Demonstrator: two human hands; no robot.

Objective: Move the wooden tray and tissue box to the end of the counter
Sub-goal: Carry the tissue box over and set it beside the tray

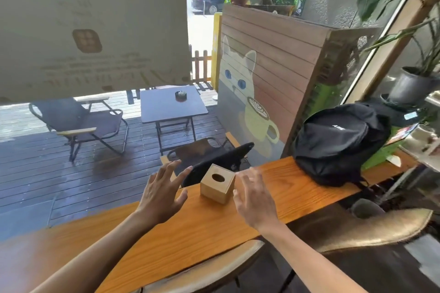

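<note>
A small wooden tissue box (217,184) with an oval slot on top stands on the orange wooden counter (195,226), close to the window. My left hand (164,191) hovers just left of the box, fingers spread, holding nothing. My right hand (254,195) hovers just right of it, also spread and empty. Neither hand touches the box. A dark flat tray-like object (221,162) leans tilted behind the box against the glass. I cannot tell whether it is the wooden tray.
A black backpack (338,143) lies on the counter to the right of the box. Beyond it stand a potted plant (414,85) and some papers (402,134). Two stool seats (371,228) sit below the counter's near edge. Outside the window are a folding table (171,107) and chairs.
</note>
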